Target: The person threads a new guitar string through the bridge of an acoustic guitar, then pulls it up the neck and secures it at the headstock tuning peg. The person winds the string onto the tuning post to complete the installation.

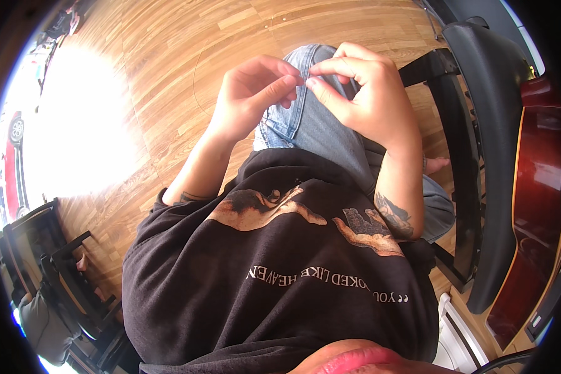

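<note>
My left hand and my right hand are raised in front of me over blue denim, their fingertips almost meeting. Both are closed in a pinch, thumb against fingers. A very fine strand, like thread, curves over the floor beside my left hand. Another fine line crosses the fingers of my right hand. The strand seems to run into the pinched fingertips, where anything smaller is too tiny to make out.
A black padded chair stands on my right, with a glossy red-brown guitar beyond it. Black furniture is at lower left. Bright light glares on the wooden floor. A bare foot shows by the chair.
</note>
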Tool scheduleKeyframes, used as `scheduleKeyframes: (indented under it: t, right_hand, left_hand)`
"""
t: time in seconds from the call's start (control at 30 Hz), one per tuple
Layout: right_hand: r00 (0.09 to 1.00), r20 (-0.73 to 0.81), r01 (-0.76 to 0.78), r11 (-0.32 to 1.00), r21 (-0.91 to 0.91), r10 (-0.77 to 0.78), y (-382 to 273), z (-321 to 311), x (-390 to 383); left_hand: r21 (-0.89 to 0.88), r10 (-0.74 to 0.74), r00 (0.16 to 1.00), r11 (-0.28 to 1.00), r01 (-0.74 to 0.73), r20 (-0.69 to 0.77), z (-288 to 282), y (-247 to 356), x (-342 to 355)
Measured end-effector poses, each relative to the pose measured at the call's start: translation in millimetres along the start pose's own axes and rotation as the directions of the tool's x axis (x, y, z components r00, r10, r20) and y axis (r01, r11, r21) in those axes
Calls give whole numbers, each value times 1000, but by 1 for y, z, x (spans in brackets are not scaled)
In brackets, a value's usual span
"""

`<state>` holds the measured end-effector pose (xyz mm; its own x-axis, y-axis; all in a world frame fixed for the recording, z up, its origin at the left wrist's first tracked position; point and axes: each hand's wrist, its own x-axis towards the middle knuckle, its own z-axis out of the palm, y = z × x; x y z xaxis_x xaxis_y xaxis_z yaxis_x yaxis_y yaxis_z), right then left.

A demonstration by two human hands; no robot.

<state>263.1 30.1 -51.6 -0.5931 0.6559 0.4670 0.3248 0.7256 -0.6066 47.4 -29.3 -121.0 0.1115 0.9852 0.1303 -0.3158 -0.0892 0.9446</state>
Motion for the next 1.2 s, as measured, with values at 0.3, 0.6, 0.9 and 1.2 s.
scheduleKeyframes:
  t: [0.3,0.6,0.9,1.2]
  right_hand:
    - [1000,-21,12,999,30,-11,4,11,2]
    - [997,-70,21,1000,-3,-21,1,14,2]
    - [961,-229,167,986,24,-157,10,27,-2]
    - [978,-191,114,985,127,-89,7,27,-9]
  left_hand:
    - [14,19,1000,1000,-20,18,2,7,0]
    - [-227,72,991,973,-44,117,-7,7,6]
    - [-327,-17,992,943,58,127,-5,19,6]
    - [-228,39,997,973,-23,67,4,18,5]
